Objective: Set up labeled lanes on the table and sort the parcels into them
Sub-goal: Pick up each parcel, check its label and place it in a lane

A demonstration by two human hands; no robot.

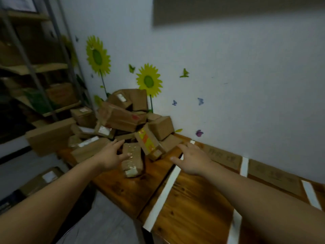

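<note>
- The lanes look ready: white tape strips (167, 189) cross the brown wooden table (190, 208) at lower right, and flat cardboard label cards (226, 158) line the wall.
- Sorting appears to be starting. The heap of brown cardboard parcels (123, 118) sits centre-left.
- The left hand (112, 155) and right hand (191, 161) are spread and hold nothing, flanking a small tape-wrapped brown parcel (131, 159).
- The next move probably calls for gripping that parcel.

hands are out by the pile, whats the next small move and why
Likely grip the small taped parcel: it lies at the front of the pile, between the open left hand and right hand, with nothing on top of it.
</note>
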